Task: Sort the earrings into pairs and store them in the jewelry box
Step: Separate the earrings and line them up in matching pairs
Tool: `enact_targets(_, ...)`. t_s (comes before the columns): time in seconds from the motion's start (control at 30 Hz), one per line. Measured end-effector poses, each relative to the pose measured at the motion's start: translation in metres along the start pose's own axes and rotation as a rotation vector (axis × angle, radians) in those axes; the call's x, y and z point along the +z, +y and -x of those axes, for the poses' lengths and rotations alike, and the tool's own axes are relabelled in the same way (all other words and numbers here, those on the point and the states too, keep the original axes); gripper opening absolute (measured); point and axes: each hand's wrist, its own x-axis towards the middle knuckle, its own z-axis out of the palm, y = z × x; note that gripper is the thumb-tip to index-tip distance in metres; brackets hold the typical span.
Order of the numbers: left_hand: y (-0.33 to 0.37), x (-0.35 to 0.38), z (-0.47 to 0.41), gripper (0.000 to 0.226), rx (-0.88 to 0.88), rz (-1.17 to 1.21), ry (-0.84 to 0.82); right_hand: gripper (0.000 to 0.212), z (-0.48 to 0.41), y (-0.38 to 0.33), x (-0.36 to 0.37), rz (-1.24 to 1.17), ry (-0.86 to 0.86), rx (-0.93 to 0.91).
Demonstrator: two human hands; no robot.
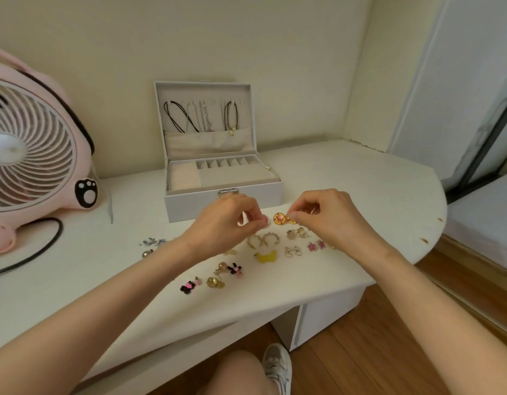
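Just in front of an open white jewelry box point(195, 206), a person at a white table point(360, 195) works with both hands raised slightly over a scatter of earrings. The left hand point(226, 223) has thumb and fingertips curled together, pinching a small pale pink earring point(265, 220). The right hand point(326, 220) pinches a gold earring point(291, 220) the same way. A round gold earring with a pink centre point(279, 218) sits between the two hands, just beside the gold one; whether they touch cannot be told. Nearer the person lie two gold hoops point(263, 240) side by side, two pink stars point(317, 245), a yellow piece point(265, 256) and two black-and-pink bows point(235, 268), set apart from each other. The box stands with its lid upright against the wall, necklaces point(184, 118) hanging inside the lid, and its tray compartments show no earrings. A pink desk fan point(33, 155) stands at the table's left end.
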Motion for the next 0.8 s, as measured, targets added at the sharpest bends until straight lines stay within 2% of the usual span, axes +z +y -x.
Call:
enact_targets(0.07,-0.006,-0.006,0.007,0.015,-0.028,0.007,-0.002,0.009,-0.004,-0.001,-0.002,0.037,-0.018,0.012)
enact_targets(0.2,-0.013,-0.008,0.015,0.011,-0.028,0.014,-0.007,0.039,-0.007,0.015,-0.026,0.277,-0.055,0.081)
enact_targets(0.27,-0.013,-0.004,0.015,0.012,-0.022,0.015,-0.01,0.047,-0.002,0.028,-0.034,0.373,-0.113,0.142)
enact_targets(0.4,-0.006,0.006,0.01,0.015,-0.002,0.034,-0.006,0.05,0.006,0.048,-0.033,0.413,-0.16,0.226)
enact_targets(0.8,0.016,0.02,-0.004,0.017,0.059,0.041,-0.031,0.042,0.001,0.065,-0.023,0.322,-0.132,0.225)
